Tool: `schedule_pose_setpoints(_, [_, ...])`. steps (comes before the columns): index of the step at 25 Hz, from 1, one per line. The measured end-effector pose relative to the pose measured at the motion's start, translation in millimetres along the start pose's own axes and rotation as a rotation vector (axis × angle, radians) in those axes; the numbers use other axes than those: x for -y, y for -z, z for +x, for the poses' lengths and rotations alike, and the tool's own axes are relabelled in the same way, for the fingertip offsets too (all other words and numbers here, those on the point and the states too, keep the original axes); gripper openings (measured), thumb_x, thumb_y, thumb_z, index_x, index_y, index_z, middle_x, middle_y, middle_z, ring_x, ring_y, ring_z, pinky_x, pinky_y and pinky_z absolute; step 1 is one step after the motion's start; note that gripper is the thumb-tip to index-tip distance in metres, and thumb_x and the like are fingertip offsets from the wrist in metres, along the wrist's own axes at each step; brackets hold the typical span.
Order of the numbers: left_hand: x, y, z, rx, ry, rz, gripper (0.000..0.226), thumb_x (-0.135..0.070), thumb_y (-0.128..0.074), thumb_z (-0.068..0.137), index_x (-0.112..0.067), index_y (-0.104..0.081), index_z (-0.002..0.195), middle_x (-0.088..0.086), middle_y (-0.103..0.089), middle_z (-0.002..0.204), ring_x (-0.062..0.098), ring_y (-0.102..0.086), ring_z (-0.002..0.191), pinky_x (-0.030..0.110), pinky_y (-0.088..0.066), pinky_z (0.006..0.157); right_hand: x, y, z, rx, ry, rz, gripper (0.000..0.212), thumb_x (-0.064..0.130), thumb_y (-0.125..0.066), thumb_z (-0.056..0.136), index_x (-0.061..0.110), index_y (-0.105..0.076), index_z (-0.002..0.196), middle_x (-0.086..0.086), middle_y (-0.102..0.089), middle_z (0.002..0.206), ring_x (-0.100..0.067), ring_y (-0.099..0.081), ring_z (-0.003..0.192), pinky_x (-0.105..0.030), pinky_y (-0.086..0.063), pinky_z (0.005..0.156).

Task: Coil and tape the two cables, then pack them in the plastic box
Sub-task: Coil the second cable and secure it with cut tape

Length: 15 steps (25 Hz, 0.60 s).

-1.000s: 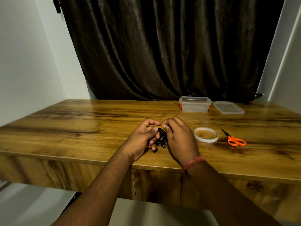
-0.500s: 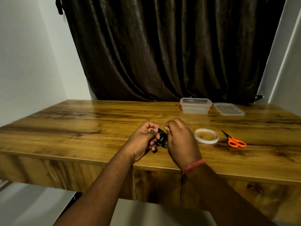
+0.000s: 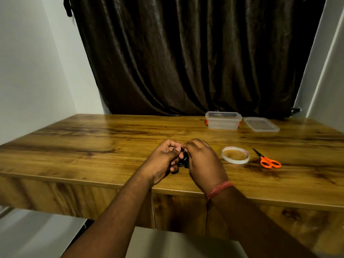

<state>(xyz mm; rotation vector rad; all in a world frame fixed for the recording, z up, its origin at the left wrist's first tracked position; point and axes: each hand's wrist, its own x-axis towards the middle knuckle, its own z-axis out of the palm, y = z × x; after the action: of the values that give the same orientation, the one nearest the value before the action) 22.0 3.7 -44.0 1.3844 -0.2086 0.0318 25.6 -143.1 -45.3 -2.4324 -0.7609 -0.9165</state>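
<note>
A small coil of black cable (image 3: 183, 161) sits between both hands just above the wooden table (image 3: 93, 146). My left hand (image 3: 163, 161) grips it from the left with curled fingers and the thumb on top. My right hand (image 3: 202, 164) curls over it from the right and hides most of the coil. The clear plastic box (image 3: 223, 120) with orange clips stands open at the back, with something dark inside that I cannot make out. Its lid (image 3: 261, 124) lies to its right. A roll of clear tape (image 3: 235, 155) lies right of my hands.
Orange-handled scissors (image 3: 268, 160) lie right of the tape roll. A dark curtain (image 3: 186, 62) hangs behind the table, and white walls stand on both sides. The table's front edge runs just under my wrists.
Both hands stay on the coil in the same spot; the fingers have shifted slightly around it. The view has tilted a little.
</note>
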Motion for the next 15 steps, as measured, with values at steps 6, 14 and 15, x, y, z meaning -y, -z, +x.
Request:
schedule_pose_setpoints(6, [-1.5,2.1,-0.1,-0.008,-0.005,-0.014,0.012,-0.001,-0.042,0.101,-0.010,-0.048,0.107,0.007,-0.055,0.073,0.006,-0.033,0.046,0.018,-0.028,0.038,0.8,-2.7,0.8,0.021,0.018,0.024,0.022,0.010,-0.055,0.090,0.018,-0.062,0.109,0.002,-0.058,0.108,-0.016,-0.051,0.104,-0.027,-0.045,0.084])
schedule_pose_setpoints(14, [-1.4,5.8,2.0,-0.012,-0.047,-0.092,0.013,-0.001,-0.040,0.101,-0.007,-0.051,0.104,0.006,-0.052,0.069,0.005,-0.034,0.045,0.016,-0.029,0.038,0.2,-0.8,-0.1,0.129,0.010,0.249,0.042,0.026,-0.054,0.091,0.023,-0.048,0.133,0.008,-0.049,0.127,-0.008,-0.045,0.117,-0.024,-0.041,0.096])
schedule_pose_setpoints(15, [-1.7,6.3,1.9,-0.004,-0.052,-0.123,0.013,-0.001,-0.040,0.101,-0.006,-0.051,0.103,0.006,-0.052,0.069,0.005,-0.034,0.045,0.016,-0.029,0.038,-0.4,-0.1,-0.4,0.143,-0.005,0.323,0.044,0.022,-0.056,0.090,0.023,-0.048,0.133,0.008,-0.049,0.129,-0.007,-0.046,0.118,-0.024,-0.041,0.097])
